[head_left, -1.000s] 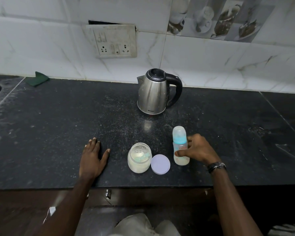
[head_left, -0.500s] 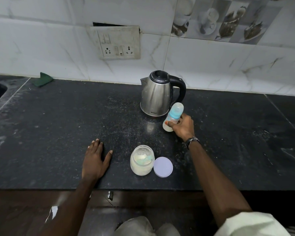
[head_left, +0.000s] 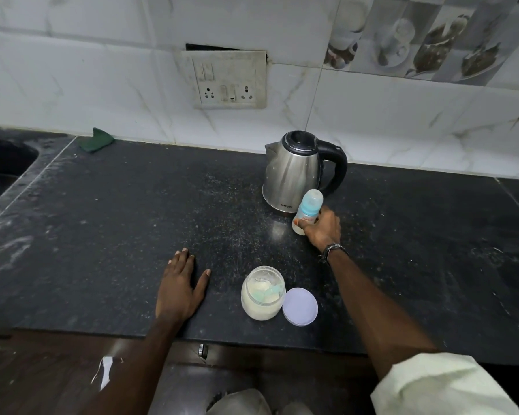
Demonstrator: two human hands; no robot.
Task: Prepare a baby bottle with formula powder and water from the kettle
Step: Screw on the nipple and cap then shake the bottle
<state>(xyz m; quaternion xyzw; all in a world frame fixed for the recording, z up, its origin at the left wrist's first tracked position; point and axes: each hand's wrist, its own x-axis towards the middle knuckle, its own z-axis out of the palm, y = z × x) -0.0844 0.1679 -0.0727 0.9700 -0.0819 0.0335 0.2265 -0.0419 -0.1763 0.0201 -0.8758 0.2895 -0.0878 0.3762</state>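
Right hand gripping the baby bottle beside the kettle; left hand flat on the counter.

The right hand (head_left: pixel 322 230) has its fingers clamped around the lower body of the clear plastic baby bottle with blue collar and domed cap (head_left: pixel 308 209), which tilts slightly and stands at 5 o'clock of the stainless-steel electric kettle with black handle (head_left: pixel 294 172), just beside its base. The left hand (head_left: pixel 179 287) lies palm down on the black speckled stone countertop (head_left: pixel 117 220), fingers together, thumb spread. An open glass jar of pale formula powder (head_left: pixel 262 293) holding a teal scoop stands at 6 o'clock of the kettle, well apart; its round lilac lid (head_left: pixel 300 306) lies touching the jar at 3 o'clock.
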